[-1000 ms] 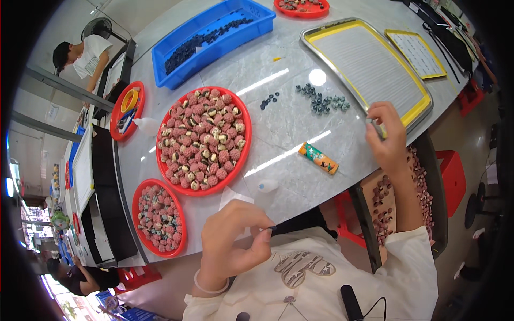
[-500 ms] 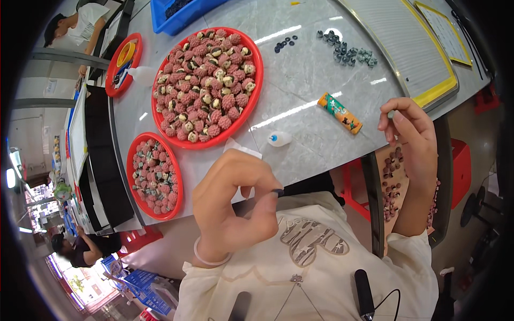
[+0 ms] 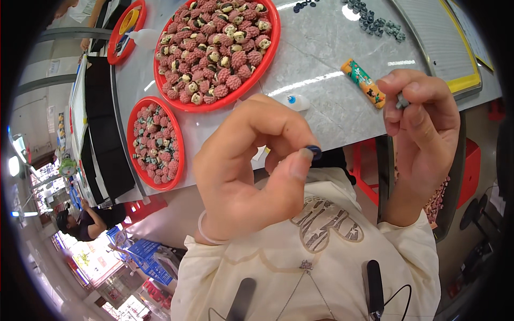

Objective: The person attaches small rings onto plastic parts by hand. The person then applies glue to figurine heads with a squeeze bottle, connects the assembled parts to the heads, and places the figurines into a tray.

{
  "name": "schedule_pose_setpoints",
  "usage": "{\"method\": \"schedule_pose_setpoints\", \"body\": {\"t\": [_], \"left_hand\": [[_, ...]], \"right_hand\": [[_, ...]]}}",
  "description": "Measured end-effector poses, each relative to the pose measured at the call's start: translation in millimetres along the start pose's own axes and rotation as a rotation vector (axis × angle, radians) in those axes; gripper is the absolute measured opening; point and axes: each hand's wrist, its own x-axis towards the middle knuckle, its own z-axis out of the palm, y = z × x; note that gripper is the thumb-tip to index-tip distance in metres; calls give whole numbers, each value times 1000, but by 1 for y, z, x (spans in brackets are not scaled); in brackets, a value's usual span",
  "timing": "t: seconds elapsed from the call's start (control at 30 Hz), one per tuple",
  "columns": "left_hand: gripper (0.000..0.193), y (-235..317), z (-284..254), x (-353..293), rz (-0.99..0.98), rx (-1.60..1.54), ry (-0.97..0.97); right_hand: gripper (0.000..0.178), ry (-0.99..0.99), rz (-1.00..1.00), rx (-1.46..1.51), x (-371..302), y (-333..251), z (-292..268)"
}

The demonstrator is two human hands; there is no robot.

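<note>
My left hand (image 3: pixel 251 171) is closed in a pinch above my lap, thumb and forefinger on a small dark blue round piece (image 3: pixel 315 152). To the right, my right hand (image 3: pixel 423 117) grips a small grey-green knobbed piece (image 3: pixel 402 100) between its fingertips. The two pieces are apart, at different heights in the picture. Beyond my left hand, a small white bottle with a blue tip (image 3: pixel 297 102) lies on the grey table (image 3: pixel 316 125). An orange and green tube (image 3: pixel 364 84) lies beside my right hand's fingers.
A large red tray (image 3: pixel 277 32) holds many pink bumpy pieces with cream and black parts. A smaller red tray (image 3: pixel 180 160) has pink and grey-green ones. Loose dark and grey-green pieces (image 3: pixel 369 21) lie at the back, near a yellow-edged tray (image 3: pixel 463 84). Another person (image 3: pixel 88 222) is at far left.
My hands have come closer together, and the right hand has turned so more of the grey-green piece shows. The whole view has shifted, with the table higher in the picture.
</note>
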Motion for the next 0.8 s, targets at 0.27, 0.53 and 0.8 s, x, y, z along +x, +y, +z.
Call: {"method": "schedule_pose_setpoints", "body": {"t": [0.27,0.53,0.8], "left_hand": [[19,1,6,-4,9,80,52],[15,-7,0,1,190,202,-58],[14,0,3,-2,105,205,9]], "right_hand": [[16,-77,29,131,-2,3,19],[17,-61,119,163,-2,3,26],[17,-135,46,218,-1,15,24]]}}
